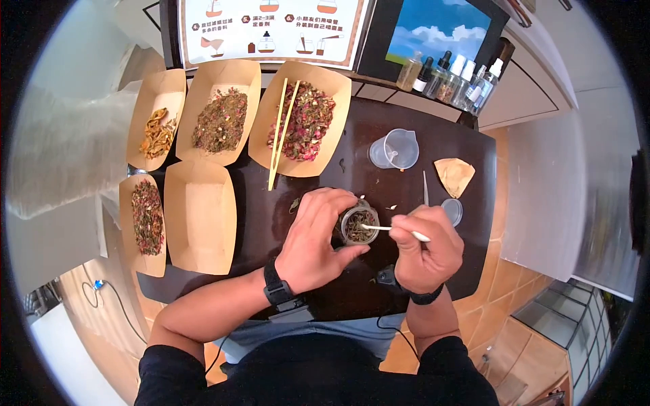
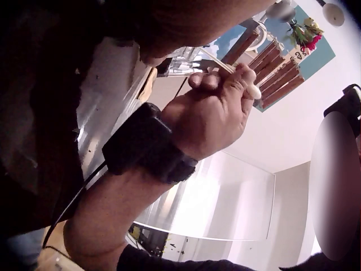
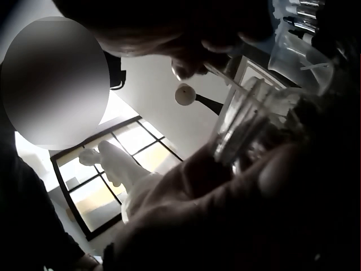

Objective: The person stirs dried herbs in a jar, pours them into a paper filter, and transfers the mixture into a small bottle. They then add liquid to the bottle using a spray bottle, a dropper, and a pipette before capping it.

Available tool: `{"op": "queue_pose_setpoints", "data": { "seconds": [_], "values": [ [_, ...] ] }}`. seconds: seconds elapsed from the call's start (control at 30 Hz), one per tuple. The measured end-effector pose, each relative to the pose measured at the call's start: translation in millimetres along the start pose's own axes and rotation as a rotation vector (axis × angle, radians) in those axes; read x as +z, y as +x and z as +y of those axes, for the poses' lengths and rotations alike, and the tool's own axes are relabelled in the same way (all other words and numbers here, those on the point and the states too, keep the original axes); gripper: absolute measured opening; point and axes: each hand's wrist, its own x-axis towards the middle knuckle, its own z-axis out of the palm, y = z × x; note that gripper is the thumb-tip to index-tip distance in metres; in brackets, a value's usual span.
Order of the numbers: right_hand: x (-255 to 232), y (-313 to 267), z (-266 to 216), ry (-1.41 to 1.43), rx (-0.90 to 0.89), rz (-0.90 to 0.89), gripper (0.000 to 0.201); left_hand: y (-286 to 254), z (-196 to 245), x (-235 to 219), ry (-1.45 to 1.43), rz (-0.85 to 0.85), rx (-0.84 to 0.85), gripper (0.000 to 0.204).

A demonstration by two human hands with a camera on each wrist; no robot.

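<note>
My left hand [image 1: 313,233] curls round a small clear jar [image 1: 374,237] on the dark table, thumb on the near side and fingers on the far side. Dried leaves and petals [image 1: 357,227] fill much of the jar. My right hand [image 1: 433,250] pinches a slim white spoon [image 1: 380,228], whose thin end dips into the jar's mouth. In the left wrist view the spoon's rounded end [image 2: 254,92] sticks out past the right hand [image 2: 208,121]. The right wrist view shows the jar's rim [image 3: 228,132] tilted in frame, above the left hand [image 3: 192,197].
Paper trays of dried flowers stand left, one [image 1: 200,223] bare; wooden chopsticks [image 1: 282,135] lie across another. Beyond the jar is a plastic beaker [image 1: 399,150]. A folded paper filter [image 1: 453,177], a dropper [image 1: 425,188] and a round lid [image 1: 452,211] lie right. Small bottles [image 1: 450,80] line the back.
</note>
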Motion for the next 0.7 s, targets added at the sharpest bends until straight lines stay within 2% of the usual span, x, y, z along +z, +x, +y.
{"op": "queue_pose_setpoints", "data": {
  "seconds": [0.03, 0.1, 0.17, 0.23, 0.3, 0.37, 0.43, 0.5, 0.63, 0.7],
  "values": [
    [1.3, 1.5, 1.1, 0.005, -0.004, -0.006, 0.014, 0.1, -0.8, 0.1, -0.007, 0.002, 0.008, 0.078],
    [4.7, 3.4, 4.3, 0.020, 0.062, -0.325, 0.012, -0.5, -1.0, -0.9, -0.011, 0.003, 0.013, 0.077],
    [4.4, 1.8, 3.3, -0.020, 0.036, -0.268, 0.011, -0.3, 0.6, -1.4, -0.012, -0.004, 0.006, 0.077],
    [2.2, 2.2, 0.4, 0.012, 0.067, -0.087, 0.011, 0.6, -1.4, -1.1, -0.018, 0.000, 0.016, 0.077],
    [2.6, 6.2, 1.2, 0.043, 0.021, -0.122, 0.011, -1.2, -2.5, -1.0, -0.019, 0.007, 0.020, 0.077],
    [5.2, 5.7, 4.7, 0.069, 0.026, -0.315, 0.010, -2.0, -2.5, -0.7, -0.026, -0.012, 0.013, 0.074],
    [1.2, 6.1, 2.7, 0.017, 0.020, -0.294, 0.011, -1.9, -1.3, -0.6, -0.030, -0.009, 0.008, 0.074],
    [-1.1, 4.5, 2.1, 0.104, 0.057, -0.133, 0.016, -1.7, -1.9, -0.2, -0.031, 0.003, 0.000, 0.074],
    [11.1, 4.2, 9.7, 0.079, -0.005, -0.287, 0.023, -2.2, -2.2, 0.0, -0.023, 0.015, 0.006, 0.073],
    [5.8, 7.8, 9.8, 0.041, -0.049, -0.270, 0.023, -0.9, -1.4, 0.3, -0.028, 0.010, 0.008, 0.073]
  ]
}}
